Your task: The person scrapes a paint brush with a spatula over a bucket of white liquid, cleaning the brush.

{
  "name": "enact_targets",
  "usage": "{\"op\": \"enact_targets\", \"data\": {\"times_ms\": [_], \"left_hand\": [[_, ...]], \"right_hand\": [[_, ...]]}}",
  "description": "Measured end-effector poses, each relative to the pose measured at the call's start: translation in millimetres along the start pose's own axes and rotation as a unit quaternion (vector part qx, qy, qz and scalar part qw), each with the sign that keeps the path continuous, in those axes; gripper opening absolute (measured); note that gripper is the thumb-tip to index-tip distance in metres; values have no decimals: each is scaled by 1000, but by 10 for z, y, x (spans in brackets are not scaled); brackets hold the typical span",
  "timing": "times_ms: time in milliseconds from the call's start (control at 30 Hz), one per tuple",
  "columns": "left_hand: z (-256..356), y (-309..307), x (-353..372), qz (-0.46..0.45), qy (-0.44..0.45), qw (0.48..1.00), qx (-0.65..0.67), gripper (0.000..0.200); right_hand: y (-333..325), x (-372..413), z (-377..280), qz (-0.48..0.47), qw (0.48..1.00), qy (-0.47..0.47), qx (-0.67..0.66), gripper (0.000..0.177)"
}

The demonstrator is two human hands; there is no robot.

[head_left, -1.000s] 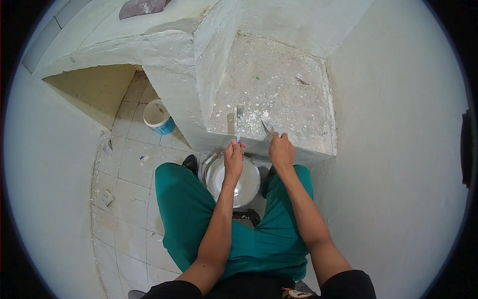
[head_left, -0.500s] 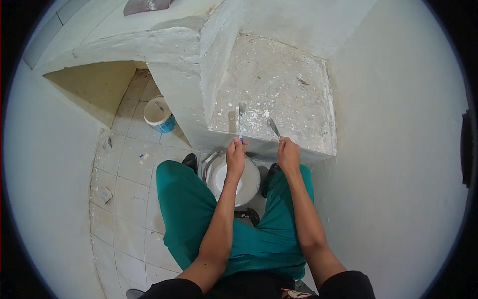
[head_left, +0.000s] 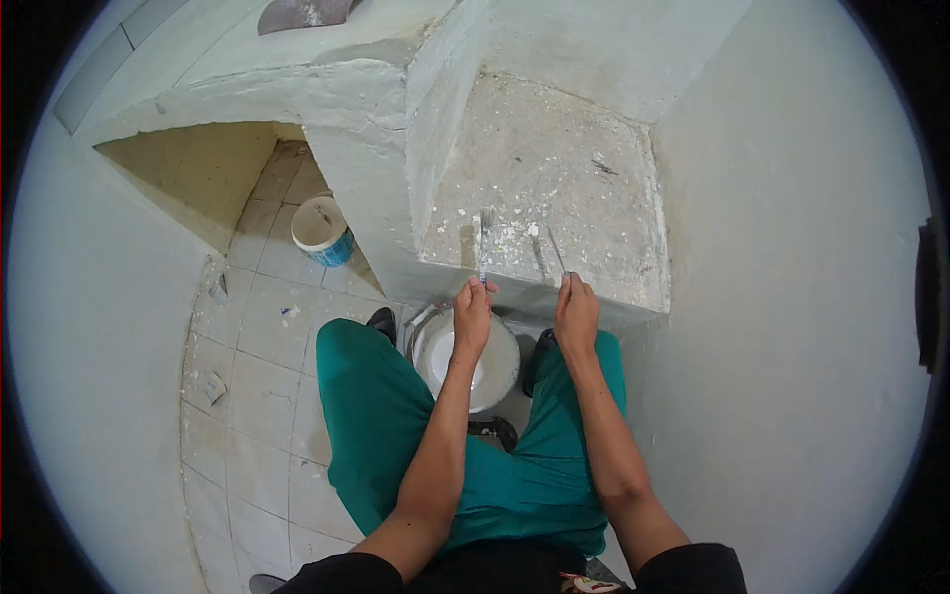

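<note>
My left hand [head_left: 473, 315] is closed around the handle of a paintbrush [head_left: 485, 243], its bristles pointing away from me over the ledge [head_left: 554, 129]. To its right, my right hand [head_left: 576, 309] grips a putty knife [head_left: 556, 249], the blade seen nearly edge-on and a dark shadow beside it. White flakes and chips [head_left: 515, 230] lie scattered on the ledge's rough top around both tool tips. Below my left hand, between my feet, stands a large bucket [head_left: 502, 361] with white material inside; my left wrist overlaps it in this view.
Under the arched opening at left, a smaller white-and-blue bucket [head_left: 336, 247] stands on the tiled floor [head_left: 259, 406]. Bits of debris [head_left: 215, 387] lie on the tiles. A plain wall [head_left: 792, 247] rises close on the right. A curved tile piece [head_left: 302, 12] rests on top at the back left.
The putty knife has turned from showing its blade face to nearly edge-on. Both hands keep their grip, and the whole view has shifted slightly.
</note>
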State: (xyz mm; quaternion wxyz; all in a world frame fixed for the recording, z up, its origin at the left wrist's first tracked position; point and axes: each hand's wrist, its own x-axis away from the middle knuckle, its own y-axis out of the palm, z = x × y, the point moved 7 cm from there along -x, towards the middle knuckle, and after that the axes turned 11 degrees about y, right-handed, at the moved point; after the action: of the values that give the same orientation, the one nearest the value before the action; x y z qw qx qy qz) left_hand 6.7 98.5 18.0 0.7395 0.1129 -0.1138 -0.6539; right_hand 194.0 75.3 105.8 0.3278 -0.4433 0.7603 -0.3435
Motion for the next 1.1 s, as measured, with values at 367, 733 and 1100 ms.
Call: {"op": "enact_targets", "data": {"times_ms": [367,733,1100], "left_hand": [[-84,-91,30,13,3,1000,8,46],[-12,-77,58,9,-6,1000,2,45],[24,-96,42,10,-1,1000,0,45]], "right_hand": [[-94,403,-392,-59,994,18,89,23],[442,-15,-511,-34,988,66,138,23],[361,82,-731,-36,984,54,163,22]]}}
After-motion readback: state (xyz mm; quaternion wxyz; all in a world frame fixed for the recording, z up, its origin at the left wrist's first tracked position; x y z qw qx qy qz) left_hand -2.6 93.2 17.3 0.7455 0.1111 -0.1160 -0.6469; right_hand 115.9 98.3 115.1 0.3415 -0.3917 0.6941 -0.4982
